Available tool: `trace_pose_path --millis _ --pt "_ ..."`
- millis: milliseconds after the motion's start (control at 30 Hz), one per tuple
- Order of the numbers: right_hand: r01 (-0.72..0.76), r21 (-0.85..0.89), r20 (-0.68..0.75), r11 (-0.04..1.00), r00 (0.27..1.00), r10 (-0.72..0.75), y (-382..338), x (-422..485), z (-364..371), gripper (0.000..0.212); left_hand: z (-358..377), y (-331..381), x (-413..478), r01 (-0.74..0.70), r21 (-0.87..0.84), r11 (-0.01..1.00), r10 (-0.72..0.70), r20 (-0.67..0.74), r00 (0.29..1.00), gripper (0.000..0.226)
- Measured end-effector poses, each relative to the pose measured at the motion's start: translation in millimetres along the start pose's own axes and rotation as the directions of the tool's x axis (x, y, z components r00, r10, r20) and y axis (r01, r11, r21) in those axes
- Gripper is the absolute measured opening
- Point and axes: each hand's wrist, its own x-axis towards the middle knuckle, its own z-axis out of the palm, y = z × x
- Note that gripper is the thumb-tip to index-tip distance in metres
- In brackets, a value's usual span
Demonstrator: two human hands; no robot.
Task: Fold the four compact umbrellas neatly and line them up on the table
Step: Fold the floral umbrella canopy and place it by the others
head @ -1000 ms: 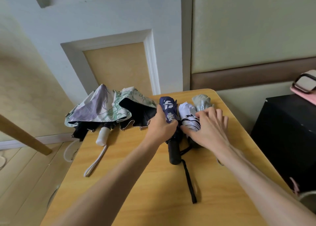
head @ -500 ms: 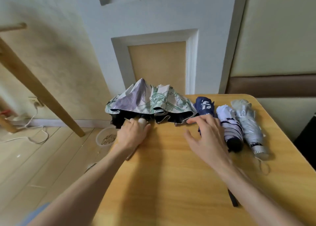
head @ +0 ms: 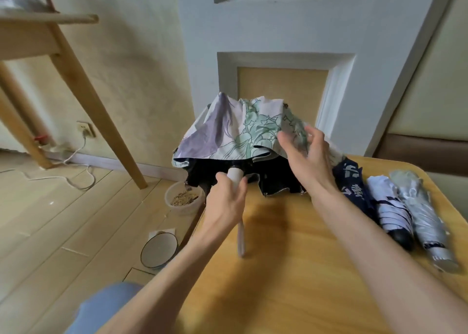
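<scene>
A loose floral umbrella (head: 235, 131), white, purple and green with a black lining, is raised over the far left corner of the wooden table (head: 291, 283). My left hand (head: 224, 202) grips its white handle, and the wrist strap hangs below. My right hand (head: 307, 154) hovers over the canopy's right side with fingers spread; whether it touches the fabric is unclear. Three folded umbrellas lie side by side on the right: navy (head: 354, 184), white with black stripes (head: 391, 212), and silver (head: 425, 219).
Left of the table, on the wooden floor, stand a plastic tub of feed (head: 183, 199) and an empty bowl (head: 159, 250). A slanted wooden leg (head: 96, 111) and a white cable (head: 76, 171) lie further left. The wall is close behind the table.
My left hand has lifted the floral umbrella by its handle off the table. My right hand moved from above the navy umbrella up to the canopy. The view swung left.
</scene>
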Motion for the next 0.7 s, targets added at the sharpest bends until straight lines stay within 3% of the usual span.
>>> trace_pose_path --millis 133,233,300,433,500,567,633,667,700 --pt "-0.172 0.141 0.090 0.975 0.983 0.161 -19.2 12.2 11.9 0.108 -4.2 10.4 -20.3 -0.124 -0.135 0.983 0.124 -0.008 0.992 0.029" --pt "-0.220 0.247 0.150 0.944 0.971 0.187 -29.7 12.9 18.0 0.101 0.1 18.1 -35.6 -0.232 -0.171 0.958 0.246 0.069 0.967 0.029" --pt "-0.204 0.273 0.098 0.940 0.978 0.184 -28.0 11.7 22.1 0.083 7.5 19.9 -45.5 -0.275 -0.151 0.949 0.295 0.130 0.947 0.033" --pt "-0.112 0.261 -0.089 0.959 0.986 0.139 -24.5 3.7 26.1 0.079 9.4 22.9 -51.8 -0.302 -0.046 0.952 0.305 0.198 0.932 0.039" --pt "-0.064 0.309 -0.140 0.949 0.984 0.112 -25.2 4.2 25.1 0.074 1.3 26.5 -56.4 -0.381 0.041 0.924 0.363 0.223 0.905 0.046" --pt "-0.048 0.366 -0.158 0.929 0.981 0.113 -25.7 5.2 20.4 0.070 -19.7 32.8 -57.3 -0.534 0.116 0.837 0.525 0.104 0.845 0.047" --pt "-0.047 0.391 -0.147 0.919 0.983 0.112 -24.7 6.4 12.3 0.069 -47.0 38.8 -50.2 -0.668 0.048 0.743 0.667 -0.150 0.730 0.032" --pt "-0.054 0.383 -0.127 0.922 0.986 0.111 -22.6 5.5 7.7 0.067 -58.8 38.0 -43.2 -0.693 0.029 0.720 0.673 -0.271 0.688 0.029" --pt "-0.051 0.384 -0.106 0.922 0.989 0.099 -20.4 3.6 3.4 0.064 -69.4 35.4 -33.6 -0.669 -0.018 0.743 0.623 -0.349 0.700 0.035"
